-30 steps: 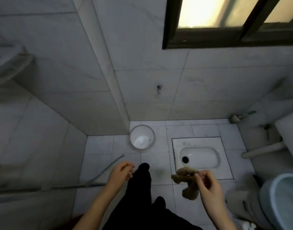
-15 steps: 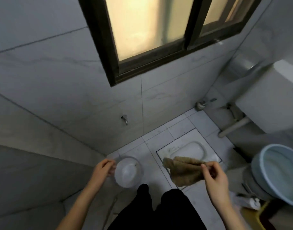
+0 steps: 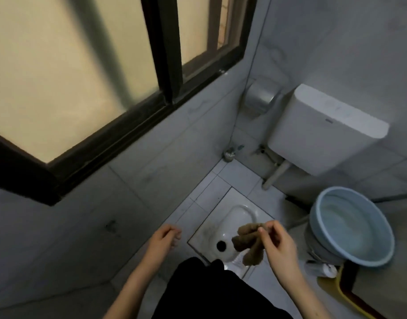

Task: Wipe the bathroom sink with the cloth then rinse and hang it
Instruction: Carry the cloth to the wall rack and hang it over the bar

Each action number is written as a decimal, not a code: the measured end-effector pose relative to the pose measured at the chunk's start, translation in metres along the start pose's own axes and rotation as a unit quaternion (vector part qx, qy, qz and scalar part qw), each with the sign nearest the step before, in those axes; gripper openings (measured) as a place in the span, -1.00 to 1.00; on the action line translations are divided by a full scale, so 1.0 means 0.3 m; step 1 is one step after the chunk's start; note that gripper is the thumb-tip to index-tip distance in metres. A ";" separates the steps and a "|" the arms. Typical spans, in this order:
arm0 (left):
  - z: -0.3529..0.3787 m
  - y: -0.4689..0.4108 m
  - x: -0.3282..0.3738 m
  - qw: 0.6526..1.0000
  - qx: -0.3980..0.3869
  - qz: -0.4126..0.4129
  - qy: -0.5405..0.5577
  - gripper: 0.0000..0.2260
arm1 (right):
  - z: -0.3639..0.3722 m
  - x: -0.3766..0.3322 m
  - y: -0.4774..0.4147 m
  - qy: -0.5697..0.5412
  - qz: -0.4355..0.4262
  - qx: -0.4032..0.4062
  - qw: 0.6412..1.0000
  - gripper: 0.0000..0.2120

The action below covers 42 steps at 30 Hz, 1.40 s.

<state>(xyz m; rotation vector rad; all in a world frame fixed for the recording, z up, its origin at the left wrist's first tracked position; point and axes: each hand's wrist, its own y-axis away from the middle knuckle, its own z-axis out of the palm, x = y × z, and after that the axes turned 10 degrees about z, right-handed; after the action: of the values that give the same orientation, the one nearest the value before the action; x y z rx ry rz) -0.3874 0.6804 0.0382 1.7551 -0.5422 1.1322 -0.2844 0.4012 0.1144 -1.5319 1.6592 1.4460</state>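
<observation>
I am standing in a small tiled bathroom. Just beyond my right hand (image 3: 279, 244) a white squat toilet (image 3: 240, 216) is set flush into the floor tiles (image 3: 211, 192). Its cistern (image 3: 324, 132) hangs on the wall farther off to the right, with a pipe (image 3: 276, 176) running down from it. A metal paper holder (image 3: 260, 97) is fixed to the wall just beside the cistern. Right of that hand stands a blue basin (image 3: 359, 217). Above my left hand (image 3: 162, 239), pale marbled wall tiles (image 3: 151, 171) rise to a dark-framed window (image 3: 71, 72) with frosted panes.
</observation>
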 end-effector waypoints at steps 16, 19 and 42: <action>0.690 -0.556 1.077 0.881 -0.344 0.316 -0.078 -0.78 | -0.534 -0.667 -0.475 0.060 -0.202 0.223 0.952 -0.88; 0.801 -0.584 1.334 0.815 -0.403 0.410 -0.063 -0.81 | -0.616 -0.851 -0.520 0.108 -0.249 0.260 0.927 -0.89; 0.969 -0.305 2.508 0.468 -0.234 0.847 -0.087 -0.72 | -1.234 -1.739 -0.426 0.329 -0.427 0.462 0.704 -0.93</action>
<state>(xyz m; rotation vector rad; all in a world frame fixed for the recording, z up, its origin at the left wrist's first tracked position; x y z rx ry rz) 0.1704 0.5553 0.6145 0.2487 -2.7433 1.6011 0.0910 0.3196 0.6417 -1.7760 1.2514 -0.4685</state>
